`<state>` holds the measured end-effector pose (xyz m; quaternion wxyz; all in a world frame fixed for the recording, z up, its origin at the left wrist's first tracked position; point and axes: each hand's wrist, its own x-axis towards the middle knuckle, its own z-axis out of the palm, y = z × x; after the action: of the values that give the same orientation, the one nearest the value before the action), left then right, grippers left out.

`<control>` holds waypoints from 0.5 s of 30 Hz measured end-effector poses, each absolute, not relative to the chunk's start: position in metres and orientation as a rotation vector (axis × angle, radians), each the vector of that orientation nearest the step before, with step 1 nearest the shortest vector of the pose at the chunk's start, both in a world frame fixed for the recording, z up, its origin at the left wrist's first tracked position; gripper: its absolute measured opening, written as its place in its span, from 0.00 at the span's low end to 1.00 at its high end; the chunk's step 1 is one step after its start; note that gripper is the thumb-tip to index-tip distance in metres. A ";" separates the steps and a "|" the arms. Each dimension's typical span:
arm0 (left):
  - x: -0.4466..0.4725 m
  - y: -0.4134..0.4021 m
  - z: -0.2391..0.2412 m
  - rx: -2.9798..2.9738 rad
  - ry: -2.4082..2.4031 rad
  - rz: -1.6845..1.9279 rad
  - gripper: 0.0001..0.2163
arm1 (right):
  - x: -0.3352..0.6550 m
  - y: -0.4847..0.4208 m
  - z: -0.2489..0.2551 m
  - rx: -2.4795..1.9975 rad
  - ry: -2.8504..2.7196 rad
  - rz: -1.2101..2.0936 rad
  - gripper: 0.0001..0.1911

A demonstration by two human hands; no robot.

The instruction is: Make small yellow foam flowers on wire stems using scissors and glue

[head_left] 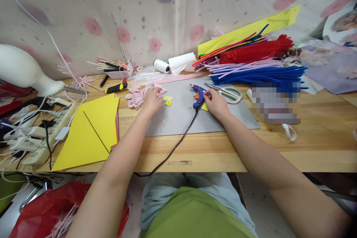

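My left hand [152, 100] is at a small pile of pink fuzzy pipe-cleaner pieces [136, 98], its fingers curled onto one of them. The fingertips are partly hidden among the pink. My right hand [216, 103] has its fingers closed at the back of a blue hot glue gun [199, 96] with an orange trigger. The gun's nozzle points to the upper left, and its black cord runs down over the table edge. Both hands are above a grey cutting mat [170, 124]. Between them lie a small yellow item [167, 100] and thin pale sticks. Scissors [230, 95] rest beyond my right hand.
Bundles of red [256, 50] and blue pipe cleaners [259, 74] lie at the back right. Yellow sheets [89, 130] and a cluttered power strip [52, 134] are at left, near a white foam head [22, 68]. A yellow-black cutter [115, 88] lies behind the pink pieces.
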<state>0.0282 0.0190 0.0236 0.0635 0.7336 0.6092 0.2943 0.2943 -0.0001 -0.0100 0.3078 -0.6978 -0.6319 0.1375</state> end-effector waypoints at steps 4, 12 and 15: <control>0.034 0.019 0.015 2.290 1.770 0.748 0.12 | 0.294 -0.003 -0.006 -1.877 -1.684 0.365 0.08; 0.083 -0.003 0.023 2.033 1.678 0.876 0.10 | 0.287 -0.006 -0.004 -1.853 -1.686 0.371 0.13; 0.126 -0.018 0.018 1.989 1.665 0.767 0.15 | 0.288 -0.006 -0.004 -1.874 -1.619 0.335 0.13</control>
<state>0.1264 -0.0179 0.0184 0.2166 0.7179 0.6010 0.2767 0.2880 -0.0063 -0.0041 0.3157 -0.7114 -0.6148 0.1272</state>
